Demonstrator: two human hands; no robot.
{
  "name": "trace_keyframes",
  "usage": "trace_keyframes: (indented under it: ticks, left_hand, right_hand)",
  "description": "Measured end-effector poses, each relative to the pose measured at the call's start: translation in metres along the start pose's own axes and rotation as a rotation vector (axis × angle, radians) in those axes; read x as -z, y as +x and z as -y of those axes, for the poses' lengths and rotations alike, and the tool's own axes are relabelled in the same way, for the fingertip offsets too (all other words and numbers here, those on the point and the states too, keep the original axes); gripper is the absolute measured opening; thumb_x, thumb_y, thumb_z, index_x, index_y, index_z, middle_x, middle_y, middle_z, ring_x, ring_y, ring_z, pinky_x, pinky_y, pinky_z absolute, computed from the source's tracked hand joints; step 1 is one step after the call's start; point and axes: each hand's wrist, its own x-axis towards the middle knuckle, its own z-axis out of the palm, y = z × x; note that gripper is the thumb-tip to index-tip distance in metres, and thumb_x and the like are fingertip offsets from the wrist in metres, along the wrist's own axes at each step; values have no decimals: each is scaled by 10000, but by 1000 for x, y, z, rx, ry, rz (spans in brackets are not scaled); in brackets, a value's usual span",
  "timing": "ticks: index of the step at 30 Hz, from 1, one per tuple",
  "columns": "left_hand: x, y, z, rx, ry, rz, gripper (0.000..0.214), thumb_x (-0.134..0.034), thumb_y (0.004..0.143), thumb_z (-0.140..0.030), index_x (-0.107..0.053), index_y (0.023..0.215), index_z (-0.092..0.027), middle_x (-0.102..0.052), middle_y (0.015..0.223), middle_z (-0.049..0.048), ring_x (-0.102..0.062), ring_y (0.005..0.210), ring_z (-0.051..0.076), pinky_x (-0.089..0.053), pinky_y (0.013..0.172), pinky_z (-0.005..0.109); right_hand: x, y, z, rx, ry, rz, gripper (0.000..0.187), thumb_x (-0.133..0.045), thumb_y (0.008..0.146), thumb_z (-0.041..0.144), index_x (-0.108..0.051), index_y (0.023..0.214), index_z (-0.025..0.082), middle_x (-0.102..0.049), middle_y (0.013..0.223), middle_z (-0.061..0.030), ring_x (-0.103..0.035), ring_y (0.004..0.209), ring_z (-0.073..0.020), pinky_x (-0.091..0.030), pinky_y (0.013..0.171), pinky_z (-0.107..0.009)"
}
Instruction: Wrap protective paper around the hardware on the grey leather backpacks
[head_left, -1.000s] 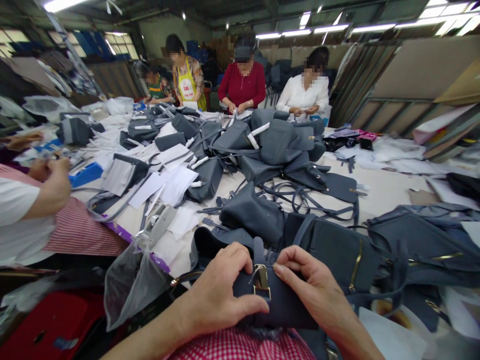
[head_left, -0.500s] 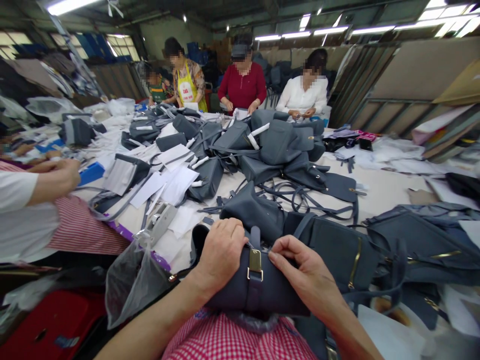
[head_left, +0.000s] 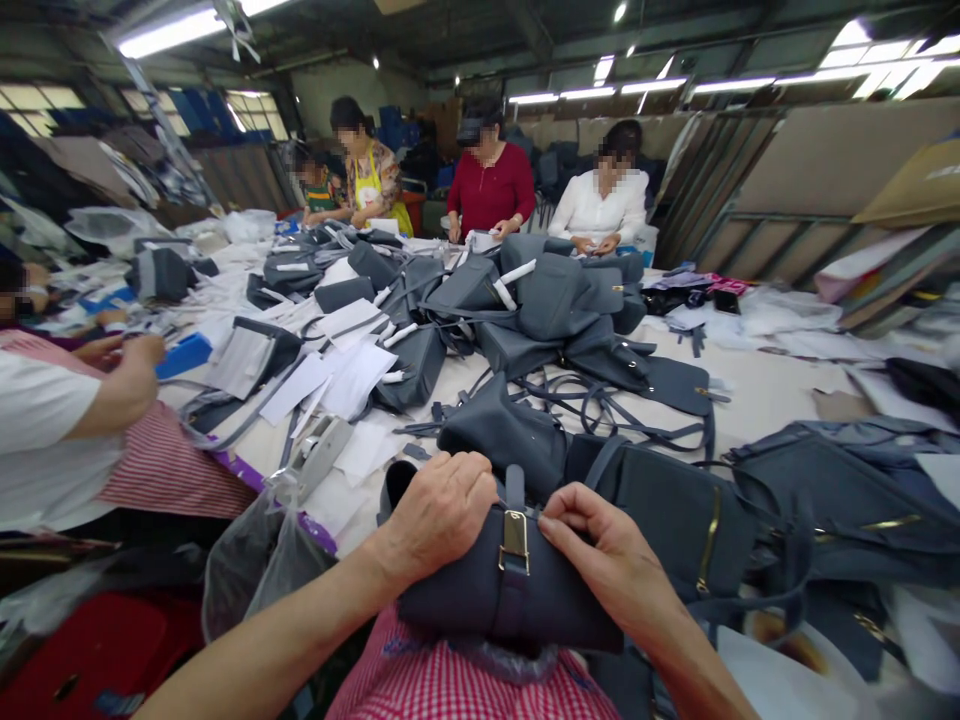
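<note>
A slate-blue leather handbag [head_left: 480,600] rests against my lap at the table's near edge, its strap running through a gold clasp [head_left: 514,541]. My left hand [head_left: 439,510] is curled over the bag's top edge, just left of the clasp. My right hand [head_left: 604,555] pinches the bag's top edge right beside the clasp, thumb and forefinger pressed together. Both hands grip the bag.
Several more blue bags [head_left: 540,290], loose straps [head_left: 600,400] and white paper sheets [head_left: 341,375] cover the pale table [head_left: 757,380]. A person in a white and striped top [head_left: 67,430] works at my left. Three people [head_left: 491,185] work at the far end. A clear plastic bag [head_left: 255,560] hangs at my left.
My left hand rose from the bag's front to its top edge. The bag turned upward, so the clasp now faces me higher up. The view tilted slightly.
</note>
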Motion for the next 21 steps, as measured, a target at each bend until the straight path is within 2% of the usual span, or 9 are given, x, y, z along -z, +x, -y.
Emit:
trace_keyframes:
  ticks: [5,10,13,15,17,19,21]
  left_hand:
    - [0,-5,20,352,163,53,229,-352,974,-188,-547,855,-165,-594,833,70,-556,701,193,-398,626,301]
    - [17,-11,40,467,194,99,255,-399,967,-291,-561,799,-187,-628,797,60,-601,754,197,-392,655,284]
    - [24,-23,51,618,216,163,200,-393,951,-243,-579,985,-182,-672,825,64,-633,752,221,-398,638,295]
    - [28,-36,61,708,234,205,243,-377,944,-250,-574,1074,-192,-690,808,62,-648,735,249,-417,631,318]
    - [33,-52,72,727,252,179,265,-384,923,-246,-581,1095,-200,-703,867,78,-659,808,268,-456,696,349]
    - [37,-68,83,686,247,86,263,-433,875,-232,-583,1086,-188,-689,1030,111,-634,984,281,-469,831,380]
    - [37,-84,90,683,192,20,213,-470,850,-267,-600,994,-179,-666,1109,128,-600,1069,294,-463,907,409]
  right_hand:
    - [-3,-7,0,-10,33,77,189,-595,818,351,-533,726,198,-541,631,48,-474,608,-112,-368,573,-227]
    - [5,-7,-6,-22,90,16,237,-610,827,406,-539,752,193,-560,649,36,-464,613,-113,-364,577,-234]
    - [15,-5,-10,-23,98,-35,251,-627,818,430,-554,773,193,-582,662,31,-482,622,-115,-366,581,-230]
    - [21,-3,-11,-32,104,-70,266,-638,807,450,-560,788,196,-602,665,29,-490,616,-114,-366,574,-225]
    - [26,1,-12,-37,109,-106,285,-659,787,469,-565,809,201,-620,659,30,-496,600,-113,-364,564,-221]
    - [29,5,-11,-29,110,-140,305,-680,766,482,-573,833,204,-633,657,31,-509,595,-114,-370,561,-220]
    - [29,9,-7,-7,115,-157,318,-697,753,483,-580,847,202,-645,672,25,-531,606,-116,-384,569,-220]
